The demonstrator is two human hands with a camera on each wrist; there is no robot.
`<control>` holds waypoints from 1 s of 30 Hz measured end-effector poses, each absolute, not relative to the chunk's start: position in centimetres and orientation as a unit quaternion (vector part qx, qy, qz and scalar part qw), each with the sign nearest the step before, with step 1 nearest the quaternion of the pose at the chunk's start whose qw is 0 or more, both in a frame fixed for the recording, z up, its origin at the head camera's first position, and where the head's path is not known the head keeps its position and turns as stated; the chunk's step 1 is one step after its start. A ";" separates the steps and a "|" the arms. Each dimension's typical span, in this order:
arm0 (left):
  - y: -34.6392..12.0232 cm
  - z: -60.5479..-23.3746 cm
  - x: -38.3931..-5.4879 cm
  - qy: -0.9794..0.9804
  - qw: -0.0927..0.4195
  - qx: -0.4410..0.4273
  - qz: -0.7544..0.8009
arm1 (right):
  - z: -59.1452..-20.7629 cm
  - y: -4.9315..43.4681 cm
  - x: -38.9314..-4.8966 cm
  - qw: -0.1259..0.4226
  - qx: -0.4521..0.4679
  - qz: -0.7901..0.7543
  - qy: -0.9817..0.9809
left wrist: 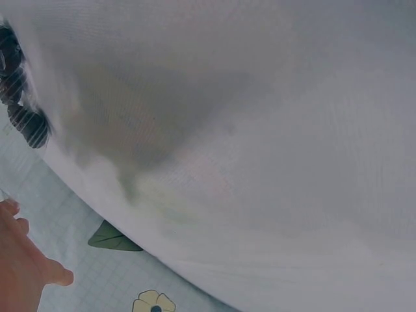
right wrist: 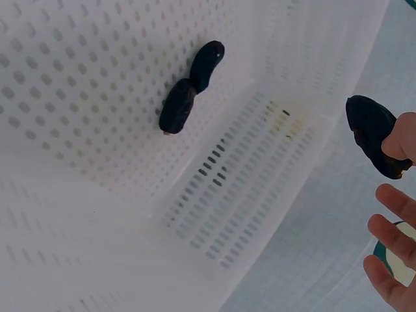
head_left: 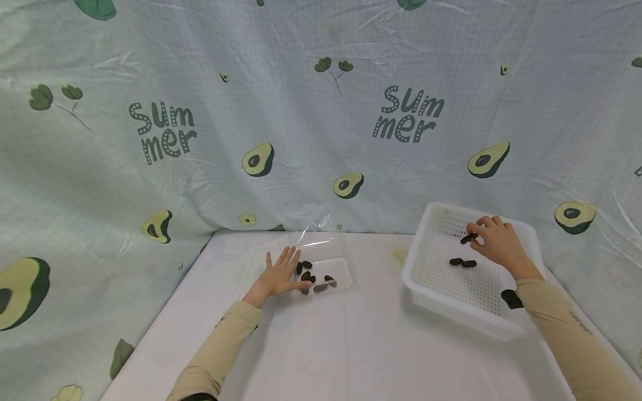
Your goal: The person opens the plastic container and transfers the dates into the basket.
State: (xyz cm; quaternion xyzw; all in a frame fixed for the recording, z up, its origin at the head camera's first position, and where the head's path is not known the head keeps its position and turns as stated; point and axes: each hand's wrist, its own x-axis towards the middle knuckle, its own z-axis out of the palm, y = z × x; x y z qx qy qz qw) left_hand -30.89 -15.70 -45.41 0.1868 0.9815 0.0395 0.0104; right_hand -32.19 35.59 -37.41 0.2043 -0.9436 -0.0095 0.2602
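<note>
My right hand [head_left: 494, 242] pinches one dark, oblong date [right wrist: 371, 133] between thumb and finger, over the far right part of a white perforated basket [head_left: 453, 309]. Two more dates [right wrist: 176, 107] lie end to end on the basket floor. On the left, my left hand [head_left: 278, 277] is spread flat with its fingers straight, at the left side of a transparent plastic box [head_left: 343, 270]. Several dark dates [head_left: 307, 276] sit in that box, a few partly covered by the hand. Its thumb reaches across the box's near side.
A white-covered table [head_left: 321, 345] carries both containers. Behind it hangs a pale curtain [head_left: 301, 111] printed with avocados and lettering, close to the table's back edge. The box's transparent lid [head_left: 318, 236] stands raised at the back.
</note>
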 end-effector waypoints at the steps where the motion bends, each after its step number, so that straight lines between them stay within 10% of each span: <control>1: -15.7 -45.4 -30.9 0.981 0.011 0.188 0.041 | -37.6 35.7 -32.2 0.253 0.198 -0.008 -0.947; 30: -15.7 -45.2 -30.4 0.981 0.004 0.192 0.042 | -41.0 37.4 -32.5 0.206 0.161 0.002 -0.965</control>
